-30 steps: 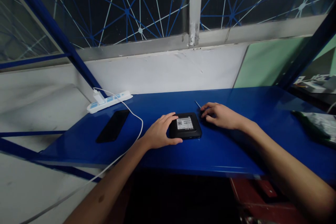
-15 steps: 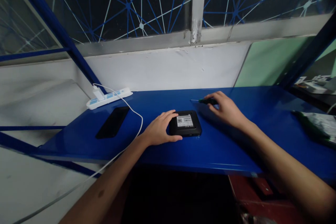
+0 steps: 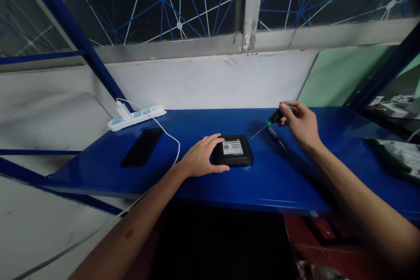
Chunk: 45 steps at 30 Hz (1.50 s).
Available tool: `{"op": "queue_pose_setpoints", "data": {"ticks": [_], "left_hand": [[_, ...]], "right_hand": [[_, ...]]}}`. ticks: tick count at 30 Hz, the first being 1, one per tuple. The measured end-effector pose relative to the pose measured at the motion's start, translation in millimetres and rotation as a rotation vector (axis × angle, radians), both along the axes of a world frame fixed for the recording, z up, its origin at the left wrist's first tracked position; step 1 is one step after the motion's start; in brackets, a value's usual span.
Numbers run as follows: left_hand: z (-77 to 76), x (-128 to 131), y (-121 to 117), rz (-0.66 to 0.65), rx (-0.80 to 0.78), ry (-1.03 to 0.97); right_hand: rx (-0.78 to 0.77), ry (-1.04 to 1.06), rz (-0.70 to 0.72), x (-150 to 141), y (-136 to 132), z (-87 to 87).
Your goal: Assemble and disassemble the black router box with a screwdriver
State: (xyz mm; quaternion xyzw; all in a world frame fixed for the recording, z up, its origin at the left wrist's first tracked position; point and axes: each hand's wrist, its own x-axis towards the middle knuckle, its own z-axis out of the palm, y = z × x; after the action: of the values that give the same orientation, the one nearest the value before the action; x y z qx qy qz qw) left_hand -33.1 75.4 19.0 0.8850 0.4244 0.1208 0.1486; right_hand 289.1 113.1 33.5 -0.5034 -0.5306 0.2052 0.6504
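Observation:
A small flat black device (image 3: 246, 157) with a white printed label lies on the blue tabletop. My left hand (image 3: 204, 156) grips its left side, the fingers over the far edge and the thumb along the near edge. Above the table, to the right of the device, my right hand (image 3: 300, 123) is closed around the dark green handle of a screwdriver (image 3: 274, 117). Its thin shaft slants down and left, with the tip close to the device's right edge. Beneath that hand lies a second slim tool (image 3: 277, 139) with a reddish part, its kind unclear.
At the left lie a black phone-like slab (image 3: 141, 148) and a white power strip (image 3: 136, 118) with a plugged-in charger. Its white cable (image 3: 177, 148) runs past my left forearm. A green-and-silver bag (image 3: 393, 155) lies at the right. Wall and windows rise behind the table.
My right hand has lifted and moved right with the screwdriver, whose shaft now tilts downward. The second tool under it has come into view. My left hand stays on the device.

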Motion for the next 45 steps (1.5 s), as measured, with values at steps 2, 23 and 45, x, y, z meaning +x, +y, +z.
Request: {"op": "queue_pose_setpoints", "data": {"ticks": [2,23,45], "left_hand": [[0.4,0.2,-0.2,0.003,-0.005,0.002],[1.1,0.7,-0.5,0.008,-0.014,-0.005],[-0.1,0.0,-0.1,0.007,-0.021,-0.011]], "right_hand": [[-0.025,-0.016,-0.008,-0.7,-0.6,-0.1],[-0.115,-0.070,0.038,-9.6,-10.0,6.0],[-0.115,-0.150,-0.014,-10.2,-15.6,11.6]]}}
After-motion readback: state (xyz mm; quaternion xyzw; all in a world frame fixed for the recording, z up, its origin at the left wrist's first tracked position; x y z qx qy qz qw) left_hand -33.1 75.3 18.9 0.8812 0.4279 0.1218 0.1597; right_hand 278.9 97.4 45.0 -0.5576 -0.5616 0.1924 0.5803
